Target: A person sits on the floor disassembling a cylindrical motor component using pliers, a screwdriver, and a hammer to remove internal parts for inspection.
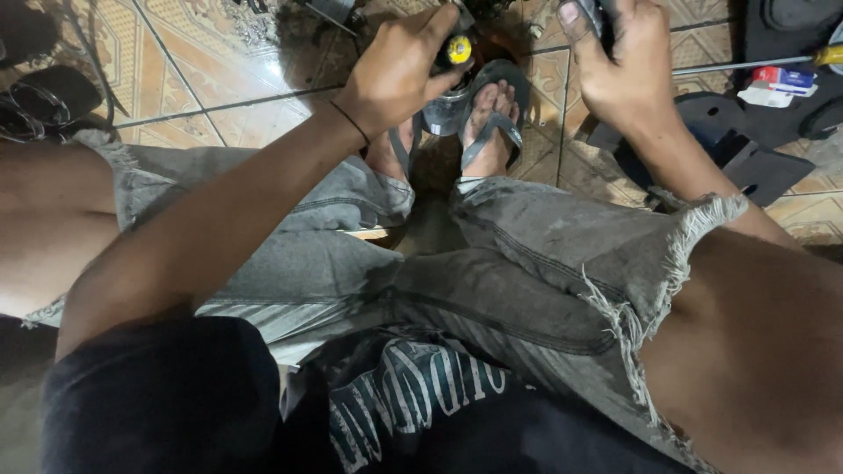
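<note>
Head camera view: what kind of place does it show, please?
Probably an informal repair spot on a home floor. The person sits low over patterned floor tiles, the left hand grips a yellow-tipped tool, and a long screwdriver lies beside black parts.

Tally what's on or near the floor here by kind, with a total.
Hands: 2 (left hand, right hand)
Screwdrivers: 2 (held, lying)
Sandals worn: 2
Small box: 1
Total: 7
</note>
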